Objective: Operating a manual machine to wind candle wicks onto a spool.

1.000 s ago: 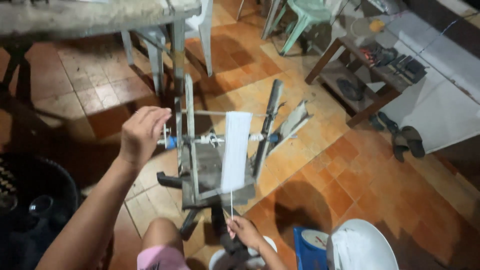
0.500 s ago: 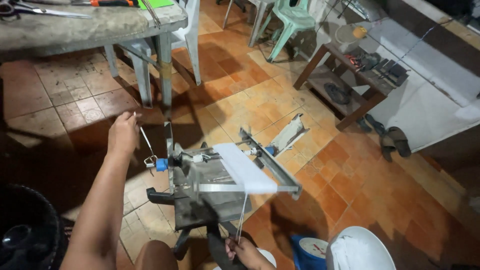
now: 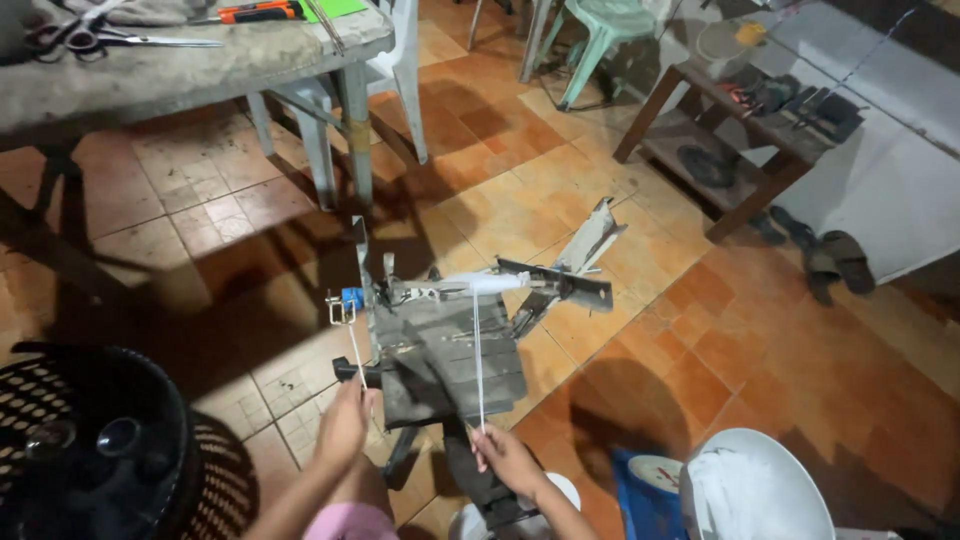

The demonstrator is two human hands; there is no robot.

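Observation:
A grey metal winding machine (image 3: 450,350) stands on the tiled floor in front of me. A spindle wrapped in white strand (image 3: 485,283) lies across its top, with a flat metal arm (image 3: 560,282) turned out to the right. My left hand (image 3: 345,425) grips the lower end of the thin crank handle (image 3: 355,345), which runs down from a blue fitting (image 3: 351,298). My right hand (image 3: 505,458) pinches a white strand (image 3: 478,360) that runs straight up to the spindle.
A black perforated basket (image 3: 90,450) sits at the lower left. A worn table (image 3: 190,70) at the back carries scissors (image 3: 75,38) and an orange-handled tool (image 3: 255,12). A wooden bench (image 3: 740,130) stands right, a white bucket (image 3: 755,490) lower right.
My left hand has swung the crank from high above the machine down towards me. The spindle frame has turned, so the white winding now shows edge-on. My right hand stays on the strand.

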